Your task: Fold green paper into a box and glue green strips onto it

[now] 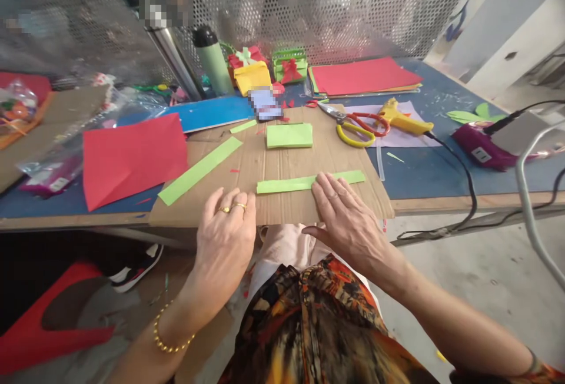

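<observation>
A narrow green paper strip (286, 184) lies across the front of a cardboard sheet (247, 210). My right hand (346, 213) rests flat on that strip with its fingers stretched out. Just left of the strip's end, my left hand (227, 234) sits at the cardboard's front edge, its fingers curled down and their tips hidden; whether it holds anything does not show. A wider green strip (200, 171) slants on the left of the cardboard. Behind the narrow strip lies a folded green paper piece (289, 136).
Scissors (353, 125) and a yellow glue gun (404, 120) lie at the right back. Red paper (132, 157) is at the left, a red sheet stack (366, 76) behind. A green bottle (214, 63) and a phone (265, 103) stand or lie farther back. A cord hangs at right.
</observation>
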The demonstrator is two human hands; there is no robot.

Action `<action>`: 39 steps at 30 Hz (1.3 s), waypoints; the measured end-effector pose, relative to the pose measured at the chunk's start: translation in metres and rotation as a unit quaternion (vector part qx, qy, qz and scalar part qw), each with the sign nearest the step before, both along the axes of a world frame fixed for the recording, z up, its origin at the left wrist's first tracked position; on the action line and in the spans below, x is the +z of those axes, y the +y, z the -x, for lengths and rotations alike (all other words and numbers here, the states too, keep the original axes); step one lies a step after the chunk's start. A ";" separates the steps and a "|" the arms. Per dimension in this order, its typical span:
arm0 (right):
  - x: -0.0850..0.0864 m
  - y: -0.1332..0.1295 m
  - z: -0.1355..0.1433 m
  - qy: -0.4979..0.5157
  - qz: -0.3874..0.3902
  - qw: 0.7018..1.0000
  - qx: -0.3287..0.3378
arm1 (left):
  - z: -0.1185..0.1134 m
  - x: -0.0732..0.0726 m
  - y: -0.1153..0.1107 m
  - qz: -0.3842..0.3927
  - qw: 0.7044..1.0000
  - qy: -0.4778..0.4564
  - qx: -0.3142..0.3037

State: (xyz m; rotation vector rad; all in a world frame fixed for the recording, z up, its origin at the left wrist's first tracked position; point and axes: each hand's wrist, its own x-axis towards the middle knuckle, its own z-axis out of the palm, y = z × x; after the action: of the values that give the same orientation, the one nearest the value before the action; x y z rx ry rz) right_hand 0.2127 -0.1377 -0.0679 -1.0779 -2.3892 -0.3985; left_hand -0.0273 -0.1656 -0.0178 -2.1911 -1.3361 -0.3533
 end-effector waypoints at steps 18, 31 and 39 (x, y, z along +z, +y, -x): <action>0.044 0.016 -0.035 0.012 0.039 0.999 0.013 | -0.033 -0.001 0.035 0.030 0.996 -0.039 -0.079; 0.064 0.035 -0.042 -0.156 0.066 0.984 0.054 | -0.035 0.010 0.050 -0.004 0.989 0.059 -0.133; 0.060 0.048 -0.042 -0.144 0.026 0.988 0.057 | -0.034 0.011 0.060 -0.011 0.986 0.072 -0.152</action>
State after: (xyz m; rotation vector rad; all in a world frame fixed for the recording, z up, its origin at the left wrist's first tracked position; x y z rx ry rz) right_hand 0.2544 -0.0894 -0.0076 -0.9550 -2.7137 -0.4827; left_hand 0.0062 -0.1052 -0.0068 -2.3546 -0.9168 -0.3134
